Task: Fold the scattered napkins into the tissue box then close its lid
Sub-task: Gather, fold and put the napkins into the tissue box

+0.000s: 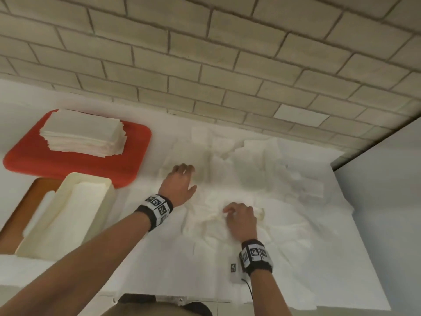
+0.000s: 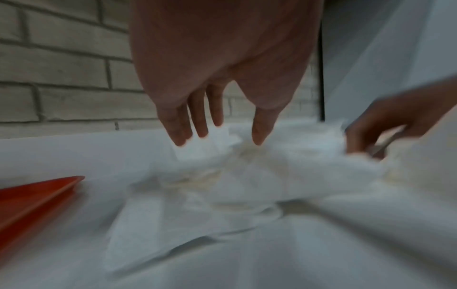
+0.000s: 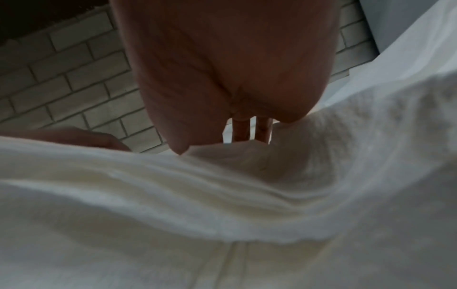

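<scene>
A white bench [image 1: 145, 258] runs along a pale brick wall [image 1: 205, 53], strewn on its right half with loose white napkins [image 1: 262, 179]. At the left sit a red tray [image 1: 27, 163] bearing a folded napkin stack [image 1: 84, 133] and, nearer the person, the cream tissue box [image 1: 66, 215], lid off and partly filled. The left hand [image 1: 180, 183] hovers over the pile, its grip wide, fingers [image 2: 200, 121] straight and apart. The right hand [image 1: 241, 220] has its grip closed, fingers curled and pinching a crumpled napkin [image 1: 214, 216] at the middle.
</scene>
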Demonstrator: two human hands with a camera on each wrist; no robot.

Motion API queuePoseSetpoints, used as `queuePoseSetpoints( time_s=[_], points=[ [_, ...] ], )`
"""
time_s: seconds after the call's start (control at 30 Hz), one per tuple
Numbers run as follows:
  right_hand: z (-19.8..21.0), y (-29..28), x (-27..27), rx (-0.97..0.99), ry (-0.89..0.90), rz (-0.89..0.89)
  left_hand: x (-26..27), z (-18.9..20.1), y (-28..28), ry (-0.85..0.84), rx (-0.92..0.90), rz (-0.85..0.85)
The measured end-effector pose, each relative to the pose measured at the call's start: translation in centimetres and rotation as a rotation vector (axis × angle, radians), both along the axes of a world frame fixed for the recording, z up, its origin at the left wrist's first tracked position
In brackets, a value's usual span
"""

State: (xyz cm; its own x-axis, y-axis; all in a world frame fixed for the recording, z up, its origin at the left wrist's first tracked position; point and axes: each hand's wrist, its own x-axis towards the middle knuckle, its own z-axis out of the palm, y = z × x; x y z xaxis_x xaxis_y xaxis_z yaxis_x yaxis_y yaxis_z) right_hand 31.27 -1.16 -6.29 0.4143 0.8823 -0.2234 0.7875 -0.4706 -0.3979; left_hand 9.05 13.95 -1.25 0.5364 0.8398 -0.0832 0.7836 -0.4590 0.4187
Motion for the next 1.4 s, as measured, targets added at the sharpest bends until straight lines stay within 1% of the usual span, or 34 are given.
queuePoseSetpoints(
  time_s=[0.07,0.1,0.17,0.23,0.3,0.4,0.43,0.5,0.53,0.57,0.6,0.63,0.67,0.7,0.73,0.77,0.8,0.83,0.9,0.97,1.03,1.07,1.1,1.2,1.27,1.33,1.4],
  points=[
    [-0.3,0.0,0.8,-0.012,0.021,0.034,1.1,-1.8,2.8,0.152,-0.031,-0.077],
    [-0.5,0.1,1.3,-0.007,0.028,0.053,1.5,-2.4,4.1,0.200,-0.069,-0.119],
    [-1.2,0.3,2.4,0.023,0.046,0.080,2.2,-3.1,6.2,0.239,-0.158,-0.166],
    [-1.5,0.8,3.6,0.063,0.064,0.084,2.8,-3.3,7.8,0.228,-0.152,-0.169],
    [-1.7,1.5,4.7,0.079,0.074,0.081,3.2,-3.0,9.1,0.188,-0.093,-0.148],
    [-1.0,2.5,5.9,0.055,0.075,0.123,3.5,-1.9,10.3,0.088,-0.085,-0.010],
    [-0.3,2.8,6.2,0.035,0.042,0.136,3.5,-1.0,10.4,0.034,-0.099,0.050],
    [1.8,3.5,6.5,0.032,-0.147,0.122,3.4,1.9,10.5,-0.116,-0.114,0.121],
    [3.2,4.1,6.4,0.106,-0.230,0.083,3.3,3.8,10.4,-0.188,-0.101,0.116],
    [4.8,4.8,6.0,0.240,-0.221,0.041,3.1,5.9,9.8,-0.239,-0.070,0.086],
    [6.8,5.5,5.2,0.390,-0.091,0.010,2.9,8.0,9.1,-0.287,-0.058,0.053],
    [8.8,6.3,4.2,0.504,0.108,0.009,2.7,10.0,8.3,-0.328,-0.071,0.023],
    [10.4,7.1,3.2,0.554,0.325,0.041,2.6,11.8,7.4,-0.357,-0.093,-0.010],
    [12.0,7.6,2.0,0.544,0.526,0.093,2.5,13.7,6.3,-0.381,-0.116,-0.036],
    [13.4,7.9,1.0,0.511,0.690,0.144,2.4,15.4,5.3,-0.412,-0.146,-0.040],
    [14.3,8.1,0.1,0.476,0.786,0.184,2.2,16.6,4.4,-0.451,-0.182,-0.017],
    [14.8,8.1,-0.6,0.450,0.822,0.212,1.9,17.3,3.7,-0.509,-0.215,0.024],
    [15.0,8.0,-1.3,0.439,0.812,0.216,1.4,17.9,2.9,-0.584,-0.231,0.077],
    [14.7,7.5,-2.8,0.486,0.813,0.181,0.2,17.8,1.3,-0.734,-0.189,0.208],
    [14.4,7.0,-4.8,0.555,0.921,0.134,-1.5,16.7,-0.4,-0.819,-0.226,0.310],
    [14.2,6.5,-7.2,0.608,1.061,0.081,-3.1,14.9,-2.5,-0.901,-0.343,0.315],
    [14.1,6.3,-8.4,0.611,1.102,0.036,-3.9,13.8,-3.5,-0.918,-0.366,0.336],
    [14.0,6.1,-9.5,0.599,1.114,-0.018,-4.7,12.8,-4.4,-0.920,-0.340,0.369],
    [13.7,5.6,-12.6,0.552,1.032,-0.136,-7.5,10.6,-5.7,-0.820,-0.169,0.441],
    [13.8,5.2,-14.1,0.564,0.930,-0.148,-9.9,9.9,-6.0,-0.781,-0.076,0.499],
    [14.9,4.7,-15.2,0.607,0.837,-0.118,-12.6,10.0,-6.1,-0.791,-0.065,0.563],
    [17.4,3.9,-16.4,0.664,0.824,-0.057,-15.3,10.3,-6.3,-0.849,-0.118,0.597]
  ],
)
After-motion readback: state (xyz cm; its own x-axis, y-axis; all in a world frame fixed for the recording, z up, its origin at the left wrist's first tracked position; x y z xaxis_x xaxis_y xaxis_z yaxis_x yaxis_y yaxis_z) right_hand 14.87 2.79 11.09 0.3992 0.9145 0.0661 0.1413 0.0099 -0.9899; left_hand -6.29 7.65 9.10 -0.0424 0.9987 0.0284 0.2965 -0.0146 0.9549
